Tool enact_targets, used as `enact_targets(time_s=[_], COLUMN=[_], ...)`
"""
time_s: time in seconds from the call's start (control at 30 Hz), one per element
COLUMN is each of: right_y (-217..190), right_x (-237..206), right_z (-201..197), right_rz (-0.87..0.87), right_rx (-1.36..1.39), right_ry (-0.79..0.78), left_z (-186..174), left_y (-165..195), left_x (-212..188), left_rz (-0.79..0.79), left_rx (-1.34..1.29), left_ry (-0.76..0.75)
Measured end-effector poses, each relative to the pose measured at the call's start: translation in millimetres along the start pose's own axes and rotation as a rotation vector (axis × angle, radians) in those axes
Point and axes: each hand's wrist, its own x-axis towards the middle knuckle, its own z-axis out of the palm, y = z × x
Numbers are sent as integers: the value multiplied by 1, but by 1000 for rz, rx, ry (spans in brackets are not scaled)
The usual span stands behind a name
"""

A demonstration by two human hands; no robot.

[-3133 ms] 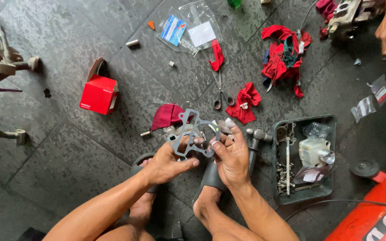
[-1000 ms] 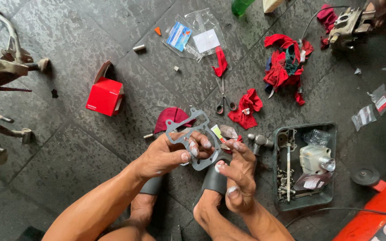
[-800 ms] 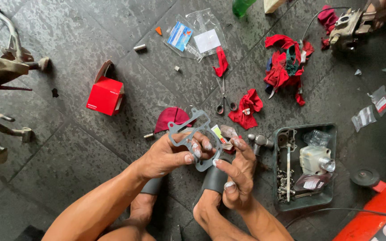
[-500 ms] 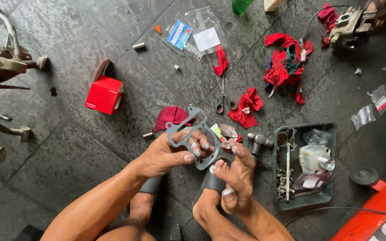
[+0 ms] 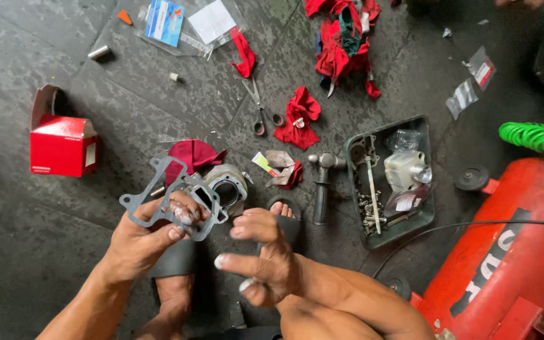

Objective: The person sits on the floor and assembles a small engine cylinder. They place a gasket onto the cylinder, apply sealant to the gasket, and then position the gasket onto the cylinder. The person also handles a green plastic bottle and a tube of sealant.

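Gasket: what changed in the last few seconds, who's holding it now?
The right hand has let go of the grey gasket and drawn back, fingers spread and empty. The left hand alone keeps the gasket pinched, now lower left of where it was. The metal cylinder that sat behind it is uncovered. Hammer, scissors, red box and parts tray lie as before.

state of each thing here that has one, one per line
gasket: flat, held up off the floor in left hand
right hand: empty, fingers spread
red box: flap open, on the floor
scissors: closed, lying flat
hammer: lying on its side
tray: upright, filled with parts
cylinder: on the floor, bore facing up
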Motion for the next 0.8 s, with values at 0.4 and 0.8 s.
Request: enact_targets(time_s=[0.4, 0.8], right_y=[15, 7], right_x=[-15, 3], right_z=[-21, -24], right_rz=[301, 196], right_rx=[18, -76], right_ry=[75, 56], left_z=[30, 30], left_y=[4, -3], left_x=[17, 18], left_rz=[-67, 0], left_rx=[-5, 122], left_ry=[-25, -23])
